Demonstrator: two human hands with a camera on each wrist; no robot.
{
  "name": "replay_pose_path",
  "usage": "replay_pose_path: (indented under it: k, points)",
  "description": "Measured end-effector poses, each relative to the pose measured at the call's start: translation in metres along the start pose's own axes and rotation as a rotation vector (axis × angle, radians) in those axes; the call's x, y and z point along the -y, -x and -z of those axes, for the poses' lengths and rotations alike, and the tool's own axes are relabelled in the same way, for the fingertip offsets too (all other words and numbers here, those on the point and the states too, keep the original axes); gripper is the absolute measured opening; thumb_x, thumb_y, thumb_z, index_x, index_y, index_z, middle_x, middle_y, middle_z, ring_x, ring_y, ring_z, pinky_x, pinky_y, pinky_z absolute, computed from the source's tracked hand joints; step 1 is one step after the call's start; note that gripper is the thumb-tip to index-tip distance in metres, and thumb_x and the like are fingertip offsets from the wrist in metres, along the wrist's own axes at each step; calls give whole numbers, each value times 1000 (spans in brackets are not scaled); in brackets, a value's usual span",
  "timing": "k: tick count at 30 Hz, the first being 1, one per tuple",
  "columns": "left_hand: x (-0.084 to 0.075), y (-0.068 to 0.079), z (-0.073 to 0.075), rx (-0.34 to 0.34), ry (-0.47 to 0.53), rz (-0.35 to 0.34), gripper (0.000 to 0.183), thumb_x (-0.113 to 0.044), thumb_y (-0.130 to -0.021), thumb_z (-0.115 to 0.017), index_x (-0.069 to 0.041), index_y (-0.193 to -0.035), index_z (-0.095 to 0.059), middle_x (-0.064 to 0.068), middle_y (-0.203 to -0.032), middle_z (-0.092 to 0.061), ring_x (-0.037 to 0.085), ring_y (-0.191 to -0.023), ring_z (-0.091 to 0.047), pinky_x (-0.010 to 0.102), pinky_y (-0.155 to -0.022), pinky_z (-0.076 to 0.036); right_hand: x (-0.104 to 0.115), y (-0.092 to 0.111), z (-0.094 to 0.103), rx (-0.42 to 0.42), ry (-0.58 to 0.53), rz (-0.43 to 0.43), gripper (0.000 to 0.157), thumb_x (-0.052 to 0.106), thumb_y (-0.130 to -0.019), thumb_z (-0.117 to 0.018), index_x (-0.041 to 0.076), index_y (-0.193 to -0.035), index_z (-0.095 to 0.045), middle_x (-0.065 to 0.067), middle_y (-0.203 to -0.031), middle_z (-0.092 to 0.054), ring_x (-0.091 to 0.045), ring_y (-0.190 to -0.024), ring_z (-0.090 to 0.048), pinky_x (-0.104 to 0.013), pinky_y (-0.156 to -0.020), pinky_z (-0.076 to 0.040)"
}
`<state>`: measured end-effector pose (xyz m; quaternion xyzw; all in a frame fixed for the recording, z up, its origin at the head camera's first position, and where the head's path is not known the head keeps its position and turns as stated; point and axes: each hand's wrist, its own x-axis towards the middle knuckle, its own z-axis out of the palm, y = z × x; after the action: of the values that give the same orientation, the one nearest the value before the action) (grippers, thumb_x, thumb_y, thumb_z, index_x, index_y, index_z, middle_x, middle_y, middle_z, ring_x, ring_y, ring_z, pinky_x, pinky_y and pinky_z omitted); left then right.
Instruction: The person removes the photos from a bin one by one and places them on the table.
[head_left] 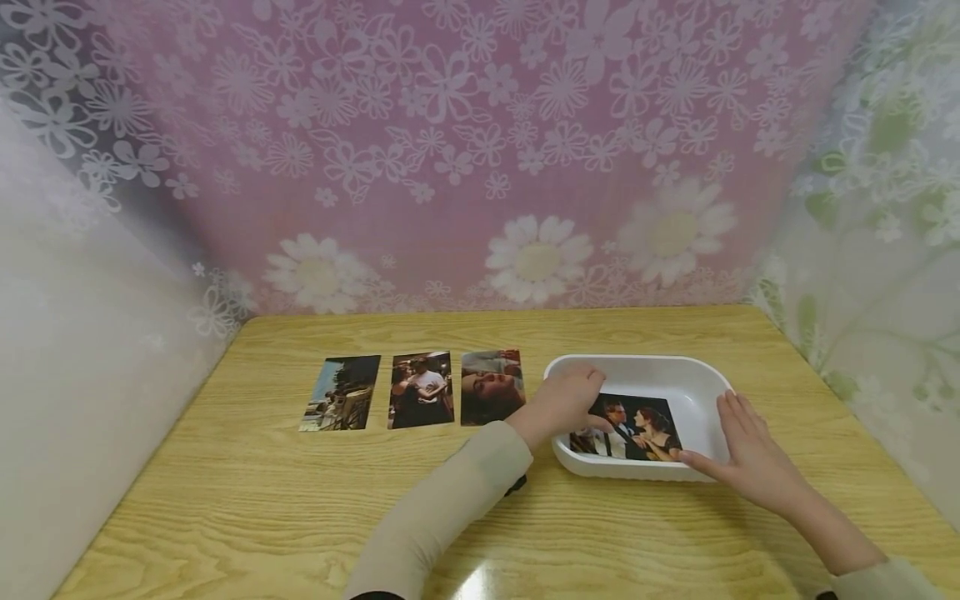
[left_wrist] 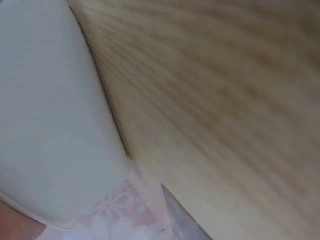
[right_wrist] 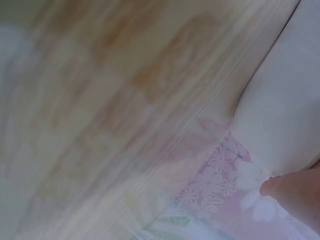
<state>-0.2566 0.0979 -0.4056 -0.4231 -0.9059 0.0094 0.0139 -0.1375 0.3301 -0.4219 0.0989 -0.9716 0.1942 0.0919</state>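
"So, what takes up the most room?"

"That pink floral backdrop, covered in white blossoms. On the right a pale panel with green leaves meets it."

"And below?"

"A table with yellowish wood grain. On its right half sits a white tray, an oblong one with rounded corners."

"Whose arms reach in?"

"One person's. A beige sleeve covers the left forearm. The right hand lies at the tray's near right corner, straight fingers resting on the right rim and thumb spread away along the near rim. The left hand reaches over the left rim, thumb and fingers apart over the inside. I can't tell whether its thumb touches the print there."

"Which print?"

"A photo of two dark-dressed people, lying flat on the tray's floor between the hands."

"Any others?"

"Three in a row on the table, left of the tray. Furthest left is an outdoor scene with blue sky, then an embracing couple, then a close-up of a head, nearest the tray. Smallest is a dark bit at the left sleeve's edge, too small to identify."
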Motion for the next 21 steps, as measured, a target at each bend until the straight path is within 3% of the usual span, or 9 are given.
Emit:
replay_pose_path:
  k: [10,21]
  points:
    - [-1,-7,-7,162,-151,-4,97,-81,-57,-46,-14,-127,-43,-4,-119,-47,10,-110,-43,26,-90,-34,0,-1,0,3,4,-10,100,43,-78,-63,-19,-132,-7,-40,-134,-6,-36,-129,12,-52,-99,5]
    - [-4,-7,-10,272,-212,-3,83,-77,-60,-51,-20,-120,-49,-7,-109,-53,7,-98,-49,26,-81,-39,0,0,0,16,-4,-17,99,43,-78,-62,-19,-132,-6,-39,-135,-4,-35,-129,14,-50,-99,7]
